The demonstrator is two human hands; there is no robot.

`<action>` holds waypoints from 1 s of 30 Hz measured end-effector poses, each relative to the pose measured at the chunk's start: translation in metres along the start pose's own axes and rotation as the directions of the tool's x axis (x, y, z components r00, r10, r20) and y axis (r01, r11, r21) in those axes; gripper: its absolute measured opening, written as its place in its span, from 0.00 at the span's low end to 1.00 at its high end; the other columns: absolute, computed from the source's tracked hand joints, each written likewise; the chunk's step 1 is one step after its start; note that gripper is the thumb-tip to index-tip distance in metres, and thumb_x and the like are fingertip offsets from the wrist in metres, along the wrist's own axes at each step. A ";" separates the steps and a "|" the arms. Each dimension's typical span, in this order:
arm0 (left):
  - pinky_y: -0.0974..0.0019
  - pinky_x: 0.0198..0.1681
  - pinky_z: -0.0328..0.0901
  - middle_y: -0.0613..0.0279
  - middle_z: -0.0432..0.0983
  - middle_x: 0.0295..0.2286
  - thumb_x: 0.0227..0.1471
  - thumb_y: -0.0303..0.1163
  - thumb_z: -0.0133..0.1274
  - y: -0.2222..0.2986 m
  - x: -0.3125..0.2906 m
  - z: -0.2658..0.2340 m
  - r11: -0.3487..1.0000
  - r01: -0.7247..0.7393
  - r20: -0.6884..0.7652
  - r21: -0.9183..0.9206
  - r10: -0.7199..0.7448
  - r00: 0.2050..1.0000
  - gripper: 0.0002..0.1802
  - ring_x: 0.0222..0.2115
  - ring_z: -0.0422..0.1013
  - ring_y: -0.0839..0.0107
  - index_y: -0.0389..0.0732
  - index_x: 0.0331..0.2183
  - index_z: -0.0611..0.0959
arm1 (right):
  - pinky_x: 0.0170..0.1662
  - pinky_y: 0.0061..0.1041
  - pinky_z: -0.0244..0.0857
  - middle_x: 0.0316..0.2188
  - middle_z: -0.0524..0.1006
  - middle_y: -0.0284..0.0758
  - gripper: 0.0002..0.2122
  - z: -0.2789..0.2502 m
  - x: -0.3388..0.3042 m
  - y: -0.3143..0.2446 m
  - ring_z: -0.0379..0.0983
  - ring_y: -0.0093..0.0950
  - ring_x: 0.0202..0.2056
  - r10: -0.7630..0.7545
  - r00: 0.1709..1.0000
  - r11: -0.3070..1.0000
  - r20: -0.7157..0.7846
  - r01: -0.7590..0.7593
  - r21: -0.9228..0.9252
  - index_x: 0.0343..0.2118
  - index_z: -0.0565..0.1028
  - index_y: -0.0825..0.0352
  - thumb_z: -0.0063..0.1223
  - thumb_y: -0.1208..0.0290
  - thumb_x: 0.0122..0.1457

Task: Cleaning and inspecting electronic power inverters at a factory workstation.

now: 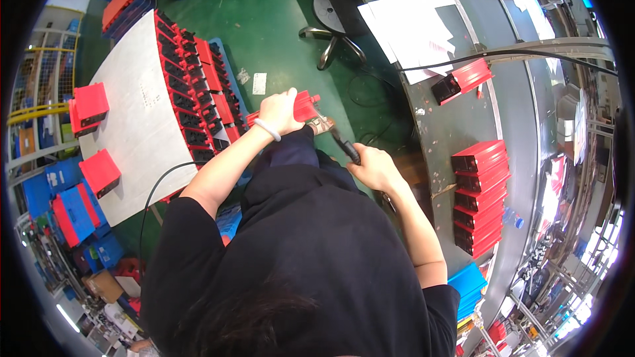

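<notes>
My left hand (280, 111), with a white band at the wrist, is closed around a red box-shaped housing (304, 106) in front of my body. My right hand (376, 168) grips a slim tool by its black handle (348, 150). The tool points up and left toward the housing, its far end close to the housing's right side. Whether that end touches the red surface, and what kind of tool it is, I cannot make out.
On the left, a pale board (135, 116) bears rows of red-and-black housings (188, 99) and two apart from them. At right, a grey bench (433, 152) carries a stack of red housings (479, 195), another housing (461, 81), and papers (410, 23). A stool (329, 12) stands ahead.
</notes>
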State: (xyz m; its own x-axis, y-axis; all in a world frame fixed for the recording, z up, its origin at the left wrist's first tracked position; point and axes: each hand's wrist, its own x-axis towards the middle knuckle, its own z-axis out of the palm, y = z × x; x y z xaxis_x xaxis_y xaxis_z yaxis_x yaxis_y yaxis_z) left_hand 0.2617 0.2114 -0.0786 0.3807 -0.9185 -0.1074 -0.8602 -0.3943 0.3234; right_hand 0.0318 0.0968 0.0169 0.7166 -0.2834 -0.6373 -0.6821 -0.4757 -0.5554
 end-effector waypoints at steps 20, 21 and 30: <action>0.51 0.49 0.63 0.60 0.76 0.41 0.42 0.38 0.63 -0.057 0.026 0.040 -0.740 0.157 0.726 -0.654 -0.555 0.405 0.23 0.45 0.70 0.59 0.41 0.42 0.78 | 0.41 0.41 0.66 0.30 0.76 0.47 0.13 0.003 -0.023 0.014 0.73 0.45 0.36 -0.120 0.988 0.982 0.099 0.133 -0.136 0.36 0.72 0.67 0.50 0.66 0.49; 0.50 0.52 0.61 0.60 0.75 0.44 0.42 0.40 0.63 -0.055 0.027 0.038 -0.801 0.106 0.764 -0.589 -0.509 0.397 0.25 0.47 0.69 0.59 0.42 0.43 0.78 | 0.41 0.41 0.66 0.30 0.76 0.47 0.13 0.004 -0.021 0.016 0.73 0.45 0.36 -0.087 0.992 0.981 0.088 0.101 -0.165 0.36 0.72 0.67 0.50 0.66 0.49; 0.50 0.51 0.62 0.57 0.74 0.45 0.43 0.43 0.61 -0.052 0.020 0.050 -0.774 0.059 0.730 -0.630 -0.564 0.387 0.28 0.45 0.70 0.56 0.40 0.45 0.74 | 0.40 0.41 0.66 0.29 0.76 0.47 0.12 0.017 -0.018 0.009 0.73 0.45 0.35 -0.138 0.987 0.975 0.079 0.149 -0.164 0.35 0.70 0.67 0.50 0.66 0.49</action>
State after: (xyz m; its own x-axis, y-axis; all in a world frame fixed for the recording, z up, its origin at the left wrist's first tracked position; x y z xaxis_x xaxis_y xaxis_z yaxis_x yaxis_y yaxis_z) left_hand 0.2974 0.2124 -0.1448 0.3846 -0.1552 -0.9099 0.9025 0.2702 0.3354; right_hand 0.0102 0.1114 0.0138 0.7902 -0.1484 -0.5946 -0.5339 -0.6431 -0.5490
